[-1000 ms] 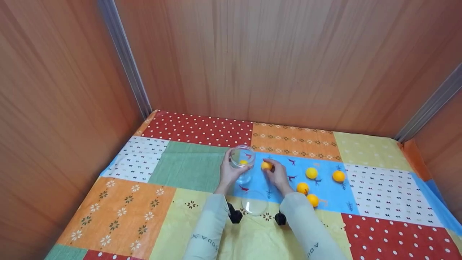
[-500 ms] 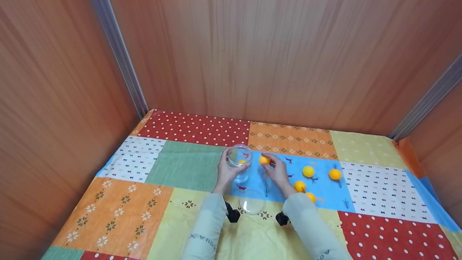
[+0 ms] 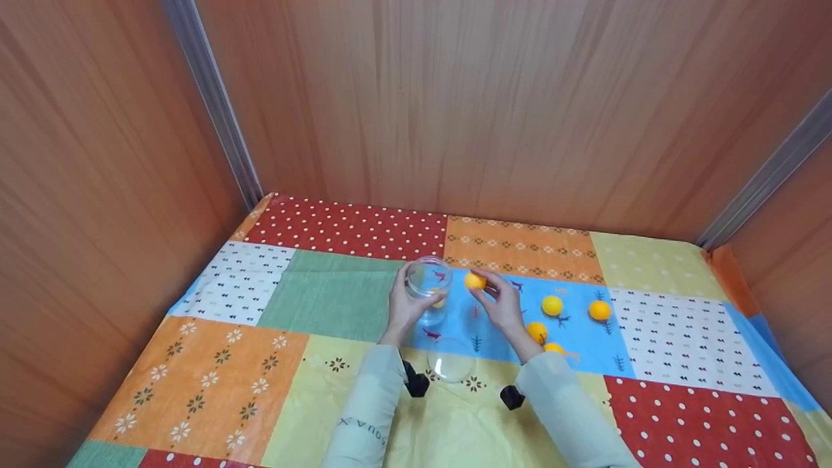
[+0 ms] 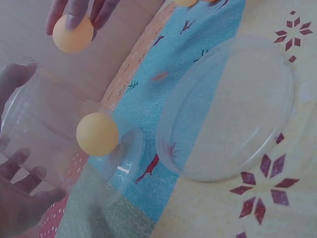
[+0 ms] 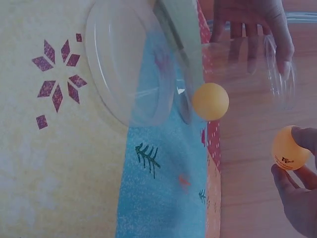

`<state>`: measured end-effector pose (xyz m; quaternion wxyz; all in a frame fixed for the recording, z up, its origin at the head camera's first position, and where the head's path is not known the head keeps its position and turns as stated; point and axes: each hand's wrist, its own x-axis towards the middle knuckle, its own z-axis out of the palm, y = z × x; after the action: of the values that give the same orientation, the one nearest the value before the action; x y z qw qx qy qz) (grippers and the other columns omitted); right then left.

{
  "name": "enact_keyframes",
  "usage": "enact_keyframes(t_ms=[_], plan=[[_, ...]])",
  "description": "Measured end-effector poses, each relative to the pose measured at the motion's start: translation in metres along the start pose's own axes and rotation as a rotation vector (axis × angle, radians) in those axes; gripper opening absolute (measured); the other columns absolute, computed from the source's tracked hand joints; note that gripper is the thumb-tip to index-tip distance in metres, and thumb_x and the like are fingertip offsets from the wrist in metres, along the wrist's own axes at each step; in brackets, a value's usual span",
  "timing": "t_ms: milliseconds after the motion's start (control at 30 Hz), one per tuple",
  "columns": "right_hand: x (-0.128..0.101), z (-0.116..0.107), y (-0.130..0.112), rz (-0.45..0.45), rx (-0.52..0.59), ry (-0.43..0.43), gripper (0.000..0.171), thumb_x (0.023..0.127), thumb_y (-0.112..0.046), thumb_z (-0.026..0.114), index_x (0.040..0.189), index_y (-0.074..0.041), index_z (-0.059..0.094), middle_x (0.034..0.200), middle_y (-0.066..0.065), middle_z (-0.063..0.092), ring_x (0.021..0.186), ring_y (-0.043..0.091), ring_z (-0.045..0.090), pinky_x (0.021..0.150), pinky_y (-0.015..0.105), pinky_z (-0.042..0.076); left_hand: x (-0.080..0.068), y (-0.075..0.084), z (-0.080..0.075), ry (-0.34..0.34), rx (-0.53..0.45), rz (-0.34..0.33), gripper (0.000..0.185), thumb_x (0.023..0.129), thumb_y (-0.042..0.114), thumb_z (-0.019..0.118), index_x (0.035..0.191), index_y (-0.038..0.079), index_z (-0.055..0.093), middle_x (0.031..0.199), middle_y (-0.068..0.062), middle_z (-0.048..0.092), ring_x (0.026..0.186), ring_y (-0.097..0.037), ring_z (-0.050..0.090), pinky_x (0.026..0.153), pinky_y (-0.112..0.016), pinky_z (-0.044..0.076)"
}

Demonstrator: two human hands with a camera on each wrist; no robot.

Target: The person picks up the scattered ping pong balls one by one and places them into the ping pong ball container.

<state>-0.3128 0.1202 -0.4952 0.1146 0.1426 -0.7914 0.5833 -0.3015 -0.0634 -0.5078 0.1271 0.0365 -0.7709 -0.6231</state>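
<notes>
Your right fingers [image 3: 492, 290] pinch one orange ball [image 3: 474, 281] by the fingertips, just beside the mouth of the clear jar [image 3: 429, 291], and your left hand [image 3: 404, 305] curls around the jar wall and holds it lifted and tilted above the cloth [image 3: 338, 299]. Nearest to you, close to the front edge, one clear round lid [image 3: 450, 366] lies flat. The ball looks very light, smooth and hard, so I think a soft pinch on two opposite sides is enough; it can roll away easily. The jar seems thin plastic, so take it around the middle without squeezing. I count one ball inside the jar [image 4: 97, 134], one in your fingers, and four loose balls [image 3: 552, 305] toward the right edge.
</notes>
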Motion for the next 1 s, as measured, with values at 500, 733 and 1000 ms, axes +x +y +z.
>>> enact_keyframes(t_ms=[500,733,1000], plan=[[-0.009,0.010,-0.061,-0.187,0.110,-0.045,0.034,0.079,0.007,0.059,0.113,0.010,0.054,0.115,0.024,0.052,0.102,0.037,0.051,0.086,0.047,0.042,0.001,0.000,0.002,0.002,-0.015,-0.007,0.078,0.065,0.024,0.079,0.130,0.014,0.037,0.127,-0.012,0.043,0.118,-0.033,0.038,0.095,-0.049,0.033],[-0.004,0.021,-0.075,-0.221,0.114,-0.068,0.034,0.079,0.006,0.060,0.112,0.010,0.054,0.112,0.024,0.053,0.101,0.037,0.052,0.085,0.048,0.042,0.001,0.000,0.000,0.011,0.017,0.020,0.076,0.065,0.024,0.078,0.129,0.013,0.038,0.128,-0.009,0.043,0.118,-0.033,0.037,0.094,-0.048,0.034],[0.000,0.033,-0.086,-0.207,0.097,-0.074,0.032,0.080,0.006,0.059,0.112,0.008,0.055,0.112,0.023,0.053,0.099,0.037,0.052,0.086,0.049,0.042,0.000,0.002,-0.001,-0.006,0.020,-0.011,0.078,0.066,0.025,0.078,0.131,0.015,0.036,0.130,-0.008,0.041,0.117,-0.032,0.037,0.092,-0.048,0.035]])
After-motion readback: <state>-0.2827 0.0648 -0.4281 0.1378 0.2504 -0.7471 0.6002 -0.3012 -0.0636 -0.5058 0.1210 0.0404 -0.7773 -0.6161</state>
